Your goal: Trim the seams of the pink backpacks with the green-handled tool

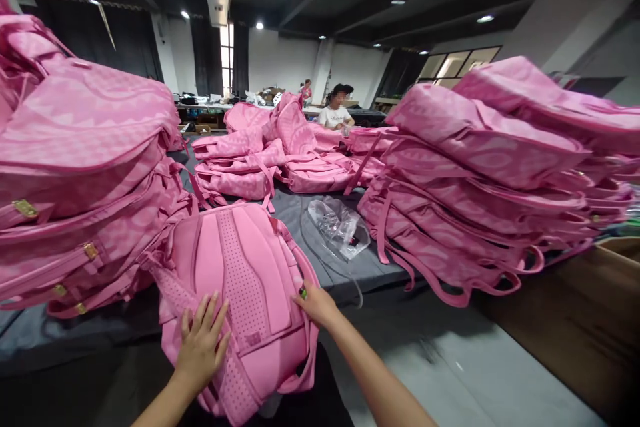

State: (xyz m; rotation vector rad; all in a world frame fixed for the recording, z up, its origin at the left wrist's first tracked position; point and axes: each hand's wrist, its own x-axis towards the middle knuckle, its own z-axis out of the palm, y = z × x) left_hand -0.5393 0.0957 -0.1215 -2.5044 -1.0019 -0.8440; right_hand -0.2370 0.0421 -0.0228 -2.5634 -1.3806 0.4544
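Observation:
A pink backpack (245, 287) lies in front of me at the table's near edge, its padded back panel and shoulder straps facing up. My left hand (203, 340) rests flat on its dotted left strap, fingers spread. On the bag's right side, my right hand (316, 305) has its fingers closed by the other strap. A small green and dark thing (303, 292) shows at those fingers, too small to name.
Tall stacks of pink backpacks stand on the left (90, 127) and right (475, 167). More pink bags (320, 173) lie further back. A clear plastic bag (340, 227) is on the grey-covered table (295, 213). A cardboard box (565, 327) stands at right; a person (336, 117) sits beyond.

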